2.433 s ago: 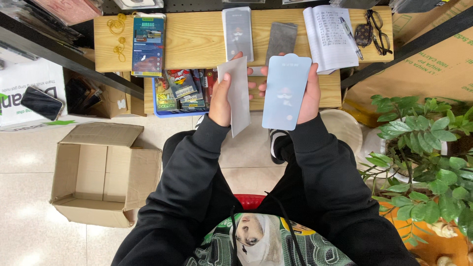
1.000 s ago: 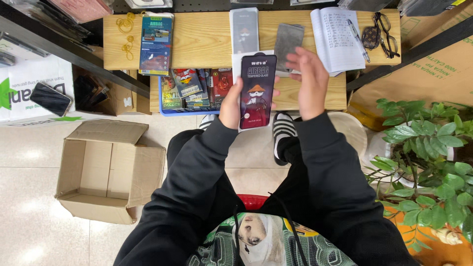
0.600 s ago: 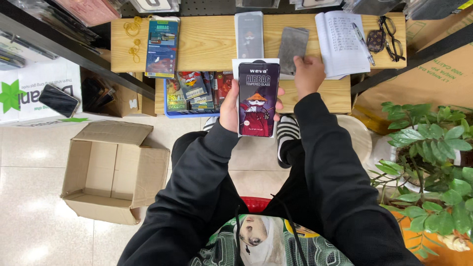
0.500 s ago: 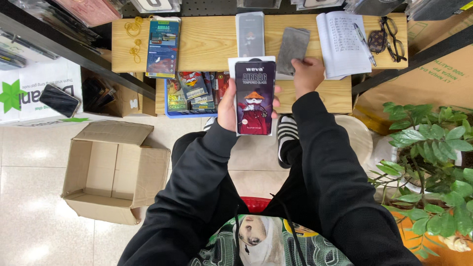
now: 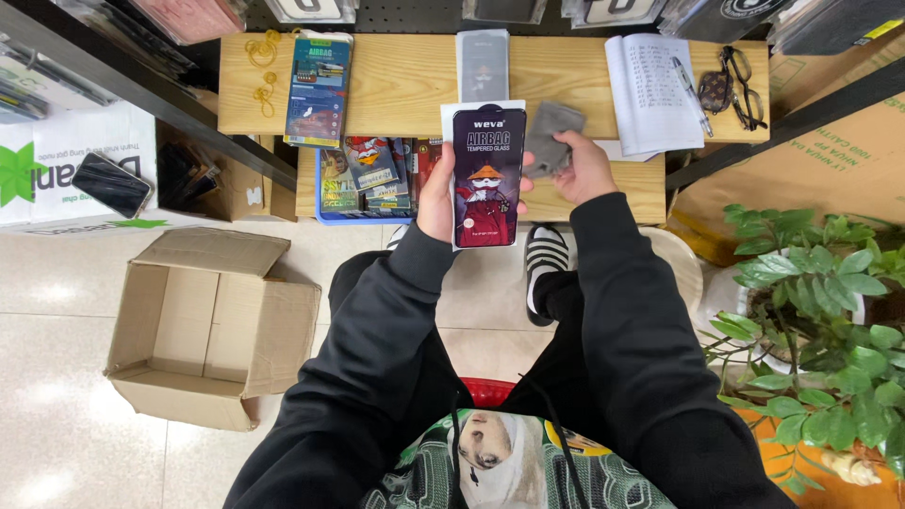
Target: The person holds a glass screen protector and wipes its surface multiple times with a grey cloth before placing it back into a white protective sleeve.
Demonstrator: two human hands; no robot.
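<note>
left hand (image 5: 436,196) gripping dark screen-protector pack (image 5: 487,176) upright; right hand (image 5: 582,170) just beside the pack, pinching grey cloth (image 5: 550,139) above wooden surface (image 5: 405,85).

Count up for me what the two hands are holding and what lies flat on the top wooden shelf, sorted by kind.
Flat dark screen-protector pack, in the left hand: 1
Grey pouch, in the right hand: 1
Flat packs on the shelf: 2
Open notebook: 1
Pen: 1
Eyeglasses: 1
Total: 7

Left hand (image 5: 436,193) holds dark flat package (image 5: 487,176)
</note>
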